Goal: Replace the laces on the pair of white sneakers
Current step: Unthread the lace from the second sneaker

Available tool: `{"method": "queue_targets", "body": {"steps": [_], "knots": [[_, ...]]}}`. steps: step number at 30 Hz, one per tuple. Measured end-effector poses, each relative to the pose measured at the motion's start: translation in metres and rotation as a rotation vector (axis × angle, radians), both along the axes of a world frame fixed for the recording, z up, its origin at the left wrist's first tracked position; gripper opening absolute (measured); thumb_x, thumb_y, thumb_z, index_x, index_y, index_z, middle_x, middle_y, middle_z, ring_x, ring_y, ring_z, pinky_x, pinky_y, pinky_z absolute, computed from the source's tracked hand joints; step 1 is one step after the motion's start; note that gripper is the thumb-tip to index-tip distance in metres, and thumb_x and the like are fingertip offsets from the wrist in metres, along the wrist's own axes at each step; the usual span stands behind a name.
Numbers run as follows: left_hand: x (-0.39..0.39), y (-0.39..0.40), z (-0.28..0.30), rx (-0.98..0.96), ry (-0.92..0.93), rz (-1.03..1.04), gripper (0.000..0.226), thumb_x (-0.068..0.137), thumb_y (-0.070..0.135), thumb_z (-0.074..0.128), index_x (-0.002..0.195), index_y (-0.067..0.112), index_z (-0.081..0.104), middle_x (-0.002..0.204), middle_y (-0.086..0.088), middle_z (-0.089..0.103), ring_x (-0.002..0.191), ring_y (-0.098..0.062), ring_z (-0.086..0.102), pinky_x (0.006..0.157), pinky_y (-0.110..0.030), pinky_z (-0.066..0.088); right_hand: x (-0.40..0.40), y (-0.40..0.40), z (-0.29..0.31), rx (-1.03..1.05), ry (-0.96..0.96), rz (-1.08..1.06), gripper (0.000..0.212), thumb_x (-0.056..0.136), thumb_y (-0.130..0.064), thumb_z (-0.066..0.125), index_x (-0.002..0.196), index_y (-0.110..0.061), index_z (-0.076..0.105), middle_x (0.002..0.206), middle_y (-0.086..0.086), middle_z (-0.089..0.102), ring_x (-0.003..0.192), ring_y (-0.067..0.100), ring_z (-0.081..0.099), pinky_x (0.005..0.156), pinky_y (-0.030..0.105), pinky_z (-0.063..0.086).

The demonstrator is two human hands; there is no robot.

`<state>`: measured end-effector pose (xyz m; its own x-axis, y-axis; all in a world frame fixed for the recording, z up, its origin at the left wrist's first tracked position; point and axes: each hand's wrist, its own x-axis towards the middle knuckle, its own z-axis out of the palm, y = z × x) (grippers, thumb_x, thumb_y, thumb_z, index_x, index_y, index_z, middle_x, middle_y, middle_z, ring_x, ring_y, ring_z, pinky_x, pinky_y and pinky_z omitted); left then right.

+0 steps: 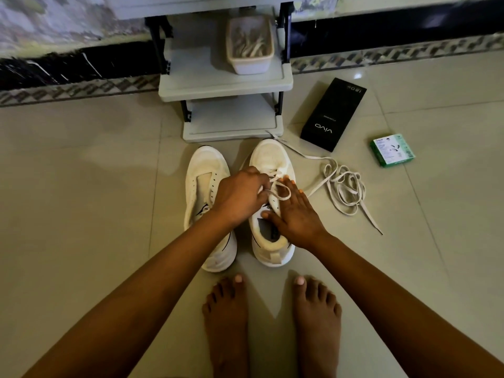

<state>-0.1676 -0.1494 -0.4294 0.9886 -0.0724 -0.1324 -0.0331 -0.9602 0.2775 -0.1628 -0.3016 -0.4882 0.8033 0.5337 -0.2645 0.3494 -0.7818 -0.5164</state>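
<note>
Bare feet (272,317) faced the sneakers | left hand (240,195) pinched the lace (278,190) of the right sneaker (272,159) | right hand (296,214) lay flat, steadying it, toe pointing far.

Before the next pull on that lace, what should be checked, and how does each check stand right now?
1. Right sneaker held steady by right hand: ok.
2. Left hand grips the lace on the shoe: ok.
3. Left sneaker already unlaced: ok.
4. Loose lace lying clear on the floor: ok.
5. Tub of laces on the shelf: ok.
6. Which eyelets remain laced: cannot tell.
</note>
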Motion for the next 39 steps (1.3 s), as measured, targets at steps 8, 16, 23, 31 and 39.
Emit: {"method": "queue_targets", "body": {"steps": [8,16,23,31,39], "knots": [[0.009,-0.010,0.031,-0.823,0.081,0.161,0.009,0.086,0.013,0.066,0.094,0.008,0.067,0.090,0.006,0.063,0.091,-0.009,0.059,0.084,-0.021,0.046,0.002,0.002,0.000,-0.075,-0.003,0.034,0.078,0.096,-0.054,0.029,0.150,-0.009,-0.006,0.158,0.011,-0.010,0.146,0.021,-0.010,0.115,0.029,-0.008],[-0.003,0.003,-0.004,-0.128,0.043,0.049,0.019,0.090,0.027,0.056,0.105,0.025,0.066,0.115,-0.001,0.058,0.102,-0.021,0.058,0.078,-0.030,0.046,0.000,0.000,-0.001,0.135,0.008,-0.051,0.083,0.089,-0.056,0.045,0.151,-0.012,0.013,0.158,0.009,0.004,0.146,0.021,0.001,0.120,0.032,0.005],[0.003,-0.004,0.015,-0.776,0.161,0.242,0.009,0.090,0.016,0.060,0.091,0.011,0.068,0.104,-0.003,0.063,0.099,-0.015,0.059,0.090,-0.027,0.044,0.002,0.001,0.000,0.064,-0.015,0.001,0.078,0.092,-0.055,0.039,0.150,-0.009,0.013,0.158,0.012,0.008,0.146,0.023,0.003,0.117,0.032,0.009],[0.002,0.004,0.002,-0.192,0.134,0.013,0.029,0.084,0.021,0.062,0.113,0.025,0.062,0.123,-0.001,0.054,0.113,-0.020,0.053,0.087,-0.033,0.047,0.000,0.000,-0.001,0.087,-0.017,-0.020,0.085,0.088,-0.064,0.035,0.150,-0.010,0.014,0.158,0.011,0.008,0.146,0.022,0.004,0.116,0.028,0.006],[0.002,-0.005,0.007,-0.380,0.071,0.122,0.011,0.089,0.017,0.061,0.092,0.011,0.070,0.108,0.000,0.060,0.097,-0.016,0.057,0.085,-0.027,0.045,0.002,0.001,0.000,0.098,0.000,-0.027,0.087,0.083,-0.063,0.032,0.151,-0.011,0.013,0.158,0.009,0.008,0.146,0.019,0.001,0.119,0.034,0.010]]}}
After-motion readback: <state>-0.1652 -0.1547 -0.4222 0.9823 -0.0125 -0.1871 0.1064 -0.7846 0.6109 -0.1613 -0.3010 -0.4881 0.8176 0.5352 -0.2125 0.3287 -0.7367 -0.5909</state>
